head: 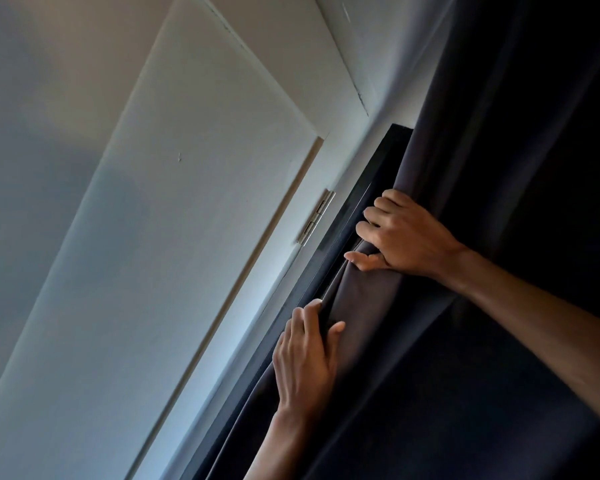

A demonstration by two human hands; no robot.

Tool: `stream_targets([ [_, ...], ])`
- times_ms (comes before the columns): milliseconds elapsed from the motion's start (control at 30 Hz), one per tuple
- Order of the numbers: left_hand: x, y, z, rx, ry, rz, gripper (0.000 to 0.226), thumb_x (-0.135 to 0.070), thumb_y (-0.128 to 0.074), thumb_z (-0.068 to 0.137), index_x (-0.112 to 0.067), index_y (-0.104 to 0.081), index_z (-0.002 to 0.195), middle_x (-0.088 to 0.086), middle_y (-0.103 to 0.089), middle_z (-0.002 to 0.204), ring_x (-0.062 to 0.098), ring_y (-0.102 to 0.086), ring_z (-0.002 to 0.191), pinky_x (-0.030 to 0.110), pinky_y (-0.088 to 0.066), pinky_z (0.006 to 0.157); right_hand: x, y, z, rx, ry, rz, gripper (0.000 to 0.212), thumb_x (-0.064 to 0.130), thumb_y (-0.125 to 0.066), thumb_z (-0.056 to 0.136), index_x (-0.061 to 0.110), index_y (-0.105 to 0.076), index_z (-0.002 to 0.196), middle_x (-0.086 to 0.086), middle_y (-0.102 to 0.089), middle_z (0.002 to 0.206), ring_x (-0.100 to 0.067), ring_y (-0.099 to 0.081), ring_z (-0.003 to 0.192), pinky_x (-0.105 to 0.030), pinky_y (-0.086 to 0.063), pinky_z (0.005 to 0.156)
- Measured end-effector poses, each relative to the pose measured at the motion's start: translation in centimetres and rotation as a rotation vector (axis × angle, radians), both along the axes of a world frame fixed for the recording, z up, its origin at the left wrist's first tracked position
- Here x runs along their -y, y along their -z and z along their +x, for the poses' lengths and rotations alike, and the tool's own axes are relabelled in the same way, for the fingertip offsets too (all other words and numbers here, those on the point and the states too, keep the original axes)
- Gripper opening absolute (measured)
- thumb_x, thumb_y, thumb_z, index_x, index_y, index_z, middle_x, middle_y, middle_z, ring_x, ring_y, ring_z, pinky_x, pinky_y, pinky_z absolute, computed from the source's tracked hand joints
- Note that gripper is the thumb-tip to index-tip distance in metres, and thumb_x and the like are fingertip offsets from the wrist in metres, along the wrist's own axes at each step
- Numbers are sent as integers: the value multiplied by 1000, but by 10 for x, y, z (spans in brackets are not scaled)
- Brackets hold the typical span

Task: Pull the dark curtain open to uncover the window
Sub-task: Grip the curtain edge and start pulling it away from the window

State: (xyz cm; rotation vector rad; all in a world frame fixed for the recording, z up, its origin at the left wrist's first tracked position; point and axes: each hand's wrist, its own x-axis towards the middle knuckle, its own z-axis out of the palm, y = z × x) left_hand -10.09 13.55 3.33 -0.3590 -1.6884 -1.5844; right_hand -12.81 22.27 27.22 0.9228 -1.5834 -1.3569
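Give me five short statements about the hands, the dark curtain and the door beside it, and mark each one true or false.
1. Both hands grip the edge of the dark grey fabric curtain. True.
2. The right hand holds the curtain higher up than the left hand. True.
3. The window glass is fully uncovered. False: the curtain covers it; only a dark frame shows at the curtain's edge.
4. The white panelled door has a silver metal hinge on the side nearest the curtain. True.
5. The left hand rests flat on the door. False: it pinches a curtain fold.
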Motion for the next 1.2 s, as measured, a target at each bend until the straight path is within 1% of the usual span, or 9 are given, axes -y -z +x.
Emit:
stream_targets([
  [167,-11,-3,-4,56,-110,26,23,-41,-37,100,-21,-47,105,0,-57,95,18,-61,70,38,-51,52,-4,3,-6,-11,-10,-27,60,58,-39,99,10,-56,68,-11,-52,65,-31,-52,70,-43,-48,87],
  [300,-18,-11,-2,122,-124,151,10,-28,-48,99,-20,-49,104,0,-58,92,20,-62,67,39,-50,50,-2,5,-12,-10,-30,-45,61,57,-38,99,9,-57,65,-11,-53,62,-30,-52,68,-43,-45,86],
  [433,-16,-5,-12,143,-152,220,16,-33,-34,103,-23,-47,102,-2,-60,87,22,-61,65,35,-48,50,1,12,-14,-17,-53,-113,61,56,-39,99,9,-56,64,-11,-53,62,-29,-51,67,-42,-43,86],
  [567,-12,5,-28,-18,-151,135,21,-34,-32,103,-22,-49,100,-2,-62,87,18,-60,72,31,-45,51,-6,15,-9,-34,-63,-151,61,55,-38,100,9,-54,62,-12,-53,62,-31,-51,68,-43,-41,86],
  [733,-24,6,-29,-101,-135,80,15,-28,-37,101,-20,-48,96,0,-61,83,20,-59,69,35,-45,47,-18,16,3,-53,-41,-155,60,53,-41,99,9,-54,61,-12,-52,60,-32,-52,67,-44,-43,85],
  [833,-25,8,-36,-165,-182,49,19,-23,-36,102,-15,-52,95,2,-58,81,21,-55,64,37,-45,45,-21,16,15,-58,-16,-207,64,55,-41,100,7,-58,60,-12,-56,59,-32,-54,67,-44,-47,85],
  [967,-31,-1,-39,-280,-195,24,15,-18,-36,101,-13,-49,93,5,-54,77,20,-52,61,36,-42,43,-35,11,41,-134,-6,-251,59,53,-49,98,9,-56,59,-10,-55,57,-30,-54,65,-42,-41,82],
  [1033,-43,-7,-34,-341,-158,6,21,-20,-32,103,-13,-47,89,6,-53,75,23,-51,59,37,-41,44,-49,10,59,-163,36,-280,59,51,-47,99,9,-56,60,-10,-54,57,-30,-52,64,-42,-41,81],
  [1200,-84,-20,-18,-322,-89,0,13,-16,-37,94,-16,-39,82,8,-50,68,29,-51,56,39,-43,48,-81,8,103,-218,196,-395,54,42,-46,98,6,-62,61,-10,-57,59,-31,-52,67,-43,-40,86],
])
